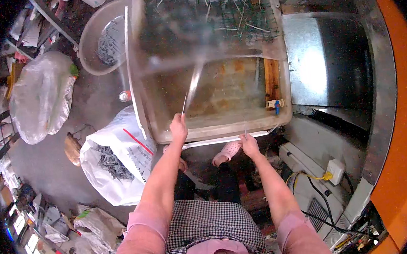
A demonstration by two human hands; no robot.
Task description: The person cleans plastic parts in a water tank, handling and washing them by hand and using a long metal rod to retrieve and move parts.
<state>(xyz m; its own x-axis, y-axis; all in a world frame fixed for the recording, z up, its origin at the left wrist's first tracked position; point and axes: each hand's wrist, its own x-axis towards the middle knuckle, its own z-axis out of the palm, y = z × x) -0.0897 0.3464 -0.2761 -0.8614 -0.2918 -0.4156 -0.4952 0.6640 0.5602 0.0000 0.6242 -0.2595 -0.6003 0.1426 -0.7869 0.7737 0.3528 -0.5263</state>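
Note:
My left hand (178, 128) is closed on a thin metallic strip (183, 104) that points up over the near part of a large pale tub (218, 131). A blurred bright streak runs on from its tip. Close to the tub's near edge, my right hand (249, 145) pinches a thin upright piece (245, 127), too faint to identify. The tub has a brownish bottom, and a blue-handled valve (276, 105) sits at its right side. Green mesh with thin pale strips (244, 9) lies across the tub's far half.
Left of the tub are a white sack (117, 181) of grey pieces, a round basin (87, 50) with similar pieces, a spray can (125, 96) and a plastic-wrapped bundle (43, 96). Metal sheeting (308, 61) and cables with a white plug box (335, 171) are at right.

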